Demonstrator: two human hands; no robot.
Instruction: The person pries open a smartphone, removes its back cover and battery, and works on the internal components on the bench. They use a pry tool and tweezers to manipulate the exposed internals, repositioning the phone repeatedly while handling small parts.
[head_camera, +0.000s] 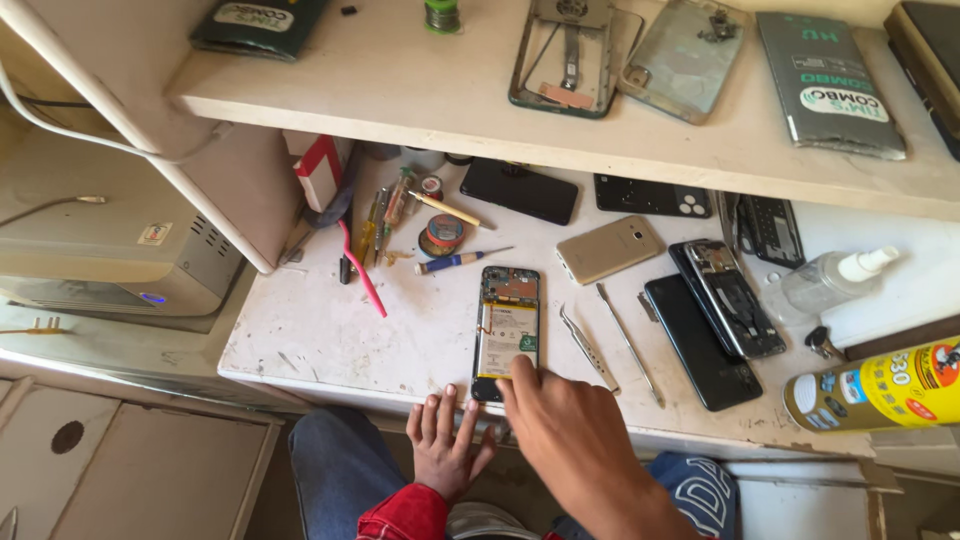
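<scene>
**Hands at the near end of an opened phone**

Opened phone (507, 332) lies back-off near the front edge of the white tabletop (330, 330), its long axis running away from the person, battery showing, circuit board at the far end. The right hand (565, 425) rests palm down, fingers loosely spread, index fingertip touching the phone's near end and gripping nothing. The left hand (445, 440) lies open and flat on the tabletop edge just left of it, holding nothing. Metal tweezers (588, 348) lie just right of the phone, roughly parallel.
</scene>
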